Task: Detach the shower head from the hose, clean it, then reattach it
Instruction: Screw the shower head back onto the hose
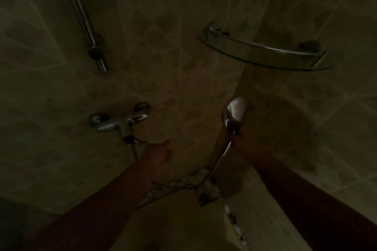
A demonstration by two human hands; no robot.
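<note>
In the dim head view my right hand point(242, 142) is wrapped around the handle of the rounded chrome shower head point(235, 111), the thin metal hose point(219, 161) hanging below, while my left hand point(157, 153), loosely curled, reaches near the chrome wall mixer tap point(120, 121), so I should hold the head steady and turn only the hose nut.

Shower head up in my right hand, dim corner light.
My right hand point(242, 144) grips the chrome shower head point(234, 111) by its handle, rounded head above my fist; its hose point(216, 166) trails down-left toward my left hand point(157, 155).
</note>
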